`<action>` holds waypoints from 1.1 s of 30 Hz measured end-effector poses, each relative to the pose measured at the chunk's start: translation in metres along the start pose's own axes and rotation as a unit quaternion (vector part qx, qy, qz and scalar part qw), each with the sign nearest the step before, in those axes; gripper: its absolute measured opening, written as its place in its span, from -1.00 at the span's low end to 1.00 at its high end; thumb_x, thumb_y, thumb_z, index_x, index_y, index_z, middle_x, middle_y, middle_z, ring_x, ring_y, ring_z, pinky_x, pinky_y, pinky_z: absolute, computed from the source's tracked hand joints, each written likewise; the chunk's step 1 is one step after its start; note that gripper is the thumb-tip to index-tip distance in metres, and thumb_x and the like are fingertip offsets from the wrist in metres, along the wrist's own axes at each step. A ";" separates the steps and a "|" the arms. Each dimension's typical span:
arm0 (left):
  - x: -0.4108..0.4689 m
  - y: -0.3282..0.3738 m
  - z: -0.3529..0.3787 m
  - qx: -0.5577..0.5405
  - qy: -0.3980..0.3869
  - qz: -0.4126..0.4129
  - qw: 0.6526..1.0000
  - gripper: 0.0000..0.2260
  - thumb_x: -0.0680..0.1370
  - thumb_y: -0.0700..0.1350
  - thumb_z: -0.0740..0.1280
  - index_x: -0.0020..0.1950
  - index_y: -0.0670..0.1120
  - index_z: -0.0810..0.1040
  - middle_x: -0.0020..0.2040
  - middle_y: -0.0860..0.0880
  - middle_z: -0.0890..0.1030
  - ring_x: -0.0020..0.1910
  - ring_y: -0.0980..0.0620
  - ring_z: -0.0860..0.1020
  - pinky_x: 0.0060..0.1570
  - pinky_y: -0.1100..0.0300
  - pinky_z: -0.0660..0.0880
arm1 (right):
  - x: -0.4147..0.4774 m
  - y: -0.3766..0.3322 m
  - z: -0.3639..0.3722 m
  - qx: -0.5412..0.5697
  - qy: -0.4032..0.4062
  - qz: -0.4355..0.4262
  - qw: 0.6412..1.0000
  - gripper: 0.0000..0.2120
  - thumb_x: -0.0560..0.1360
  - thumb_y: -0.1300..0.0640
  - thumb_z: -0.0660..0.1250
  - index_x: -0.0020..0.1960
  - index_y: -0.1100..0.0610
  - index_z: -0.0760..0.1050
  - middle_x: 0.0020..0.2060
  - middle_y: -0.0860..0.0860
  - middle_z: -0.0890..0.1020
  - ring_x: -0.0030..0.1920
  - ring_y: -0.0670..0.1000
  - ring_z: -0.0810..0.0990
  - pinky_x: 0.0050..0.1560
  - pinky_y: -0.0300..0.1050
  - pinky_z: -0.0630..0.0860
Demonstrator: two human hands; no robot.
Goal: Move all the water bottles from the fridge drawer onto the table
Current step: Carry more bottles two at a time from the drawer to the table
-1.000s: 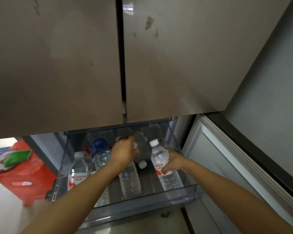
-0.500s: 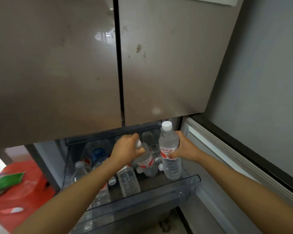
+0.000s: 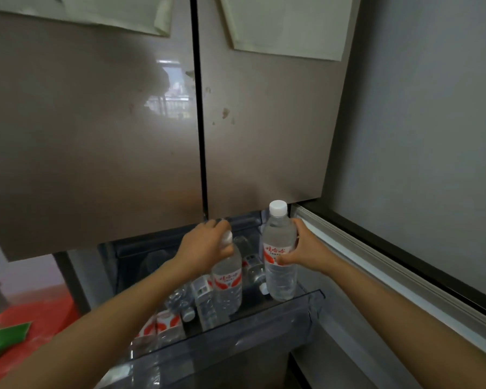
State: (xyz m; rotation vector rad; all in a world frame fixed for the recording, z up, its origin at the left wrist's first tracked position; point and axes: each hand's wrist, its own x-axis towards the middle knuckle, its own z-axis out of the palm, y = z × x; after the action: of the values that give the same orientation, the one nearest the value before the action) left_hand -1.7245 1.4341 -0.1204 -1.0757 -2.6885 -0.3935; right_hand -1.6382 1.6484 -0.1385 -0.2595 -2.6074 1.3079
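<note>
we hold one water bottle (image 3: 280, 259) upright in our right hand (image 3: 306, 248), another water bottle (image 3: 227, 279) by its cap in our left hand (image 3: 205, 242); several remaining bottles (image 3: 180, 307) lie in the fridge drawer (image 3: 314, 297), no desk visible.

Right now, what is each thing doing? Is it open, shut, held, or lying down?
Fridge drawer: pulled open.
Upper fridge doors: shut.
Left hand: closed on the left bottle's top.
Left bottle: upright, capped, held.
Right hand: wrapped round the right bottle's middle.
Right bottle: upright, white cap on, held above the drawer's floor.
Other bottles: in the drawer, most lying down.
</note>
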 end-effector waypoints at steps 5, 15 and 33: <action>-0.018 -0.002 -0.026 -0.005 0.099 -0.005 0.995 -0.72 0.52 0.02 0.25 0.18 -0.07 0.39 0.10 -0.04 0.48 0.04 -0.04 0.43 -0.14 0.12 0.43 | -0.014 -0.019 -0.010 0.025 0.009 -0.027 0.999 -0.31 0.27 0.26 0.52 0.24 0.02 0.21 0.12 0.01 0.46 0.14 0.01 0.48 0.06 -0.14 0.49; -0.088 0.027 -0.079 0.005 0.185 -0.093 0.978 -0.76 0.51 -0.01 0.28 0.10 -0.10 0.40 0.04 -0.05 0.48 -0.06 0.03 0.41 -0.15 0.20 0.38 | -0.070 -0.048 -0.021 0.036 -0.069 -0.090 0.993 -0.27 0.26 0.23 0.53 0.28 0.02 0.20 0.16 0.00 0.46 0.18 0.02 0.48 0.21 0.00 0.49; -0.385 0.119 -0.119 0.055 0.186 -0.372 0.908 -0.67 0.51 0.02 0.29 0.19 -0.13 0.40 0.11 -0.11 0.54 -0.10 0.08 0.39 -0.17 0.22 0.29 | -0.259 -0.082 0.074 0.048 -0.317 -0.184 0.929 -0.33 0.24 0.19 0.54 0.19 0.00 0.23 0.08 -0.05 0.50 0.08 -0.10 0.50 -0.05 -0.26 0.49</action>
State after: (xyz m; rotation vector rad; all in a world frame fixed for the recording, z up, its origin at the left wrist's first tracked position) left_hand -1.3568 1.2319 -0.1037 0.1067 -2.6086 -0.4922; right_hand -1.4142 1.4787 -0.1443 0.7616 -2.8501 1.5531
